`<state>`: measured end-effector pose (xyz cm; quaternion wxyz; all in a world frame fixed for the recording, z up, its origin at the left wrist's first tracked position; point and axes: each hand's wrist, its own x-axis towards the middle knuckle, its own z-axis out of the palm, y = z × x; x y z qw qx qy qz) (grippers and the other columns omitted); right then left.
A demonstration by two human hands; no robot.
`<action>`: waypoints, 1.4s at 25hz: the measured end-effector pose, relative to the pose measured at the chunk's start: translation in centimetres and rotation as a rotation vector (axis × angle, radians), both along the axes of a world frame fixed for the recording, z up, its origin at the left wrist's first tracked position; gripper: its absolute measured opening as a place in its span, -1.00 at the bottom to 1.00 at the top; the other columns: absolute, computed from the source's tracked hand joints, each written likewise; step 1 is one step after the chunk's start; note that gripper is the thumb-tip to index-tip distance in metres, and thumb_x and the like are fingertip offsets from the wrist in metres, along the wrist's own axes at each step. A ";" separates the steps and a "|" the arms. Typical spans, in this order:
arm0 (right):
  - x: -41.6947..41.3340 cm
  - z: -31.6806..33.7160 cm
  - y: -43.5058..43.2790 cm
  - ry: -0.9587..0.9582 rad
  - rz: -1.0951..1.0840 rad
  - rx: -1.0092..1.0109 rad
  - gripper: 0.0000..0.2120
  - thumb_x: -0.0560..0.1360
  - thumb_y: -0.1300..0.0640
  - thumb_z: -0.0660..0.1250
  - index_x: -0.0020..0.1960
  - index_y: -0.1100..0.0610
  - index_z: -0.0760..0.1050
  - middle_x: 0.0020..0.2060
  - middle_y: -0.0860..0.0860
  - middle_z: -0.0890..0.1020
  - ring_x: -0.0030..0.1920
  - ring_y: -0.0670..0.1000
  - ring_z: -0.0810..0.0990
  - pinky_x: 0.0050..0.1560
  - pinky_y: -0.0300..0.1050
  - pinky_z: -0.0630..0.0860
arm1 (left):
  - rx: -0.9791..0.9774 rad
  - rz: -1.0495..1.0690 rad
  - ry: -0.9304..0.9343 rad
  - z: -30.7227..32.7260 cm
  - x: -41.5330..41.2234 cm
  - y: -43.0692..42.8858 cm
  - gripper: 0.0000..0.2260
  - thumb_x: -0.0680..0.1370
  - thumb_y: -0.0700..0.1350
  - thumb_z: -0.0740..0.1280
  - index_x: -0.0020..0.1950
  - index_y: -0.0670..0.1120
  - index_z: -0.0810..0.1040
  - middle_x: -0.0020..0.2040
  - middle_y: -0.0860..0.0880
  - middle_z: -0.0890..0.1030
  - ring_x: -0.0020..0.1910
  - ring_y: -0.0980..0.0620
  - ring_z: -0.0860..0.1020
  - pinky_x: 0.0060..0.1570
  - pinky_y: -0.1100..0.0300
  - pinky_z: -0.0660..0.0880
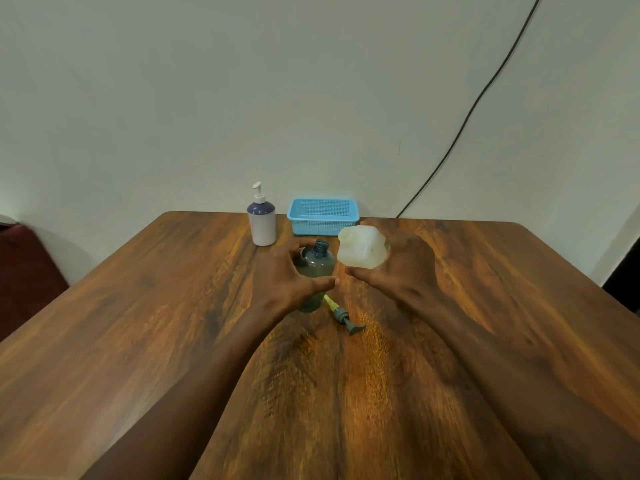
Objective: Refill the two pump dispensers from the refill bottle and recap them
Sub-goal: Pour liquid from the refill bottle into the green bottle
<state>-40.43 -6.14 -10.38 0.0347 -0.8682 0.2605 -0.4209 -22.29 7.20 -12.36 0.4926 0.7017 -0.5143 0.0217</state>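
while left hand (287,275) cups grey dispenser (316,268), right hand (394,268) tilts refill bottle (362,250).

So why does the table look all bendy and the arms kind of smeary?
Head view: the wide-angle lens curves the table edges; the forearms near the camera are blurred; a warm glare patch shines on the wood beside the detached pump; the white pump dispenser farther back looks sharper.

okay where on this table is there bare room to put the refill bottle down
Bare wood lies right of the right hand holding the refill bottle, and left of the left hand. Crowded: the middle, with the grey dispenser, loose pump, white dispenser and basket.
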 end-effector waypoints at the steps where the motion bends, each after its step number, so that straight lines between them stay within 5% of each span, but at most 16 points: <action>1: 0.1 0.1 0.1 0.005 -0.001 -0.026 -0.23 0.26 -0.32 0.55 0.37 0.00 0.52 0.10 -0.01 0.69 -0.03 0.01 0.66 -0.18 -0.23 0.53 | -0.006 -0.003 -0.007 0.0 0.0 0.0 -0.31 0.25 0.22 0.62 0.31 0.00 0.59 0.18 0.06 0.65 0.05 0.17 0.59 0.04 0.21 0.62; 5: 0.4 0.1 0.3 0.003 0.003 -0.099 -0.29 0.31 -0.23 0.60 0.35 0.07 0.54 0.10 0.05 0.70 -0.05 0.02 0.66 -0.17 -0.35 0.36 | -0.016 -0.013 -0.021 0.0 0.0 0.2 -0.30 0.26 0.18 0.63 0.34 -0.01 0.58 0.19 0.05 0.64 0.03 0.16 0.58 0.03 0.22 0.61; 19: 0.8 0.4 0.3 0.079 -0.013 -0.191 -0.40 0.38 -0.20 0.50 0.33 0.04 0.54 0.13 0.06 0.70 0.00 0.08 0.68 -0.08 -0.05 0.64 | -0.016 -0.013 -0.053 -0.8 0.0 0.0 -0.21 0.18 0.40 0.50 0.32 0.04 0.59 0.15 0.07 0.66 -0.03 0.18 0.59 -0.05 0.11 0.64; 35: 0.9 0.5 0.5 0.125 -0.041 -0.182 -0.36 0.36 -0.18 0.51 0.36 0.05 0.51 0.17 0.09 0.69 0.07 0.13 0.68 -0.03 0.10 0.66 | 0.012 -0.009 -0.069 -1.4 0.3 -0.4 -0.20 0.17 0.40 0.50 0.32 0.05 0.59 0.13 0.10 0.67 -0.02 0.20 0.59 -0.03 0.17 0.63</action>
